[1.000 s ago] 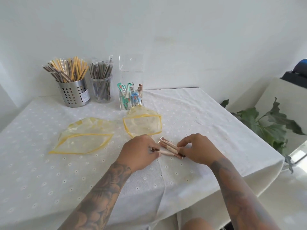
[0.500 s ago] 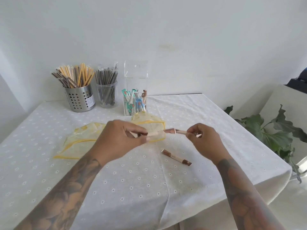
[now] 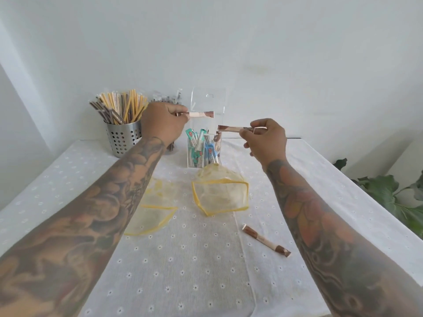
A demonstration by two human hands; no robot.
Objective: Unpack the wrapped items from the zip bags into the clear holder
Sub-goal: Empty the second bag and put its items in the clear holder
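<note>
My left hand (image 3: 163, 124) pinches a brown-and-cream wrapped stick (image 3: 201, 114) level, above the clear holder (image 3: 204, 149). My right hand (image 3: 266, 139) pinches a second wrapped stick (image 3: 231, 128) just right of the holder's top. The holder stands at the back of the table with several teal, blue and brown wrapped items inside. A third brown stick (image 3: 266, 241) lies on the cloth near my right forearm. Two yellow-edged zip bags lie flat and look empty: one (image 3: 220, 193) in front of the holder, the other (image 3: 152, 213) partly under my left forearm.
A perforated metal cup (image 3: 122, 139) full of yellow and brown straws stands at the back left, with a clear cup of dark wrapped straws mostly hidden behind my left hand. The white dotted tablecloth (image 3: 194, 271) covers the table. A green plant (image 3: 389, 193) sits past the right edge.
Both hands lifted off the table and moved back towards the holder, each now carrying its own stick. One stick stayed on the cloth.
</note>
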